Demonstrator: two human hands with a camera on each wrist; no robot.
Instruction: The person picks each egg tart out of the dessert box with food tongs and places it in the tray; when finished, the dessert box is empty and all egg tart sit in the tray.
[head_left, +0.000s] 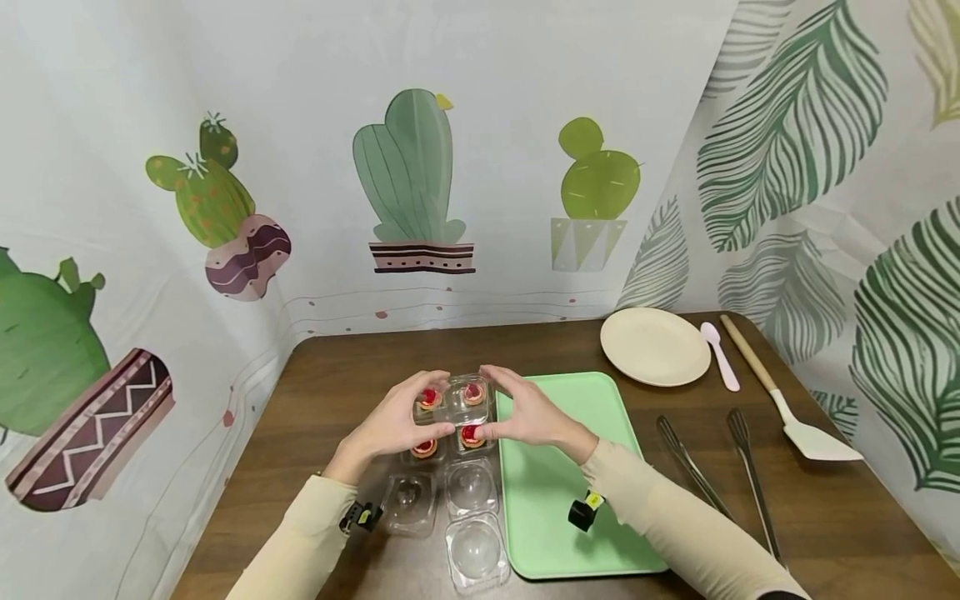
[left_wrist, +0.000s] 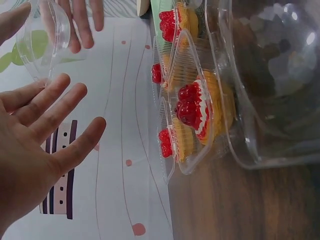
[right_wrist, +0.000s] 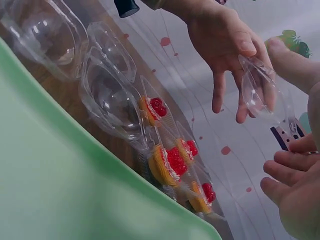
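"Why are you holding that clear plastic shell [right_wrist: 254, 95] in both hands?"

"You're pinching its edges between thumb and fingers on both sides, your left hand [head_left: 393, 421] and your right hand [head_left: 534, 417] alike. You're probably steadying thin plastic that one hand might bend. It's hanging in the gap between your fingers, above the tarts [head_left: 423, 448]."

"And how are those lying?"

"All four are resting in clear holders [left_wrist: 190, 162] beneath and between your fingers, likely grouped so you're reaching them easily. The empty shells [head_left: 477, 550] are lying nearer you than your fingers; the green tray [head_left: 547, 533] is lying beside them, below your right wrist, perhaps for easy reach."

"What are the different views adding?"

"In the head view the shell is overlapping the tarts, so you're losing its height. The right wrist view is showing it well apart from them, apparently with nothing inside. Only the head view is showing the pink spoon [head_left: 723, 362] and spatula [head_left: 821, 442], well right of your right fingers."
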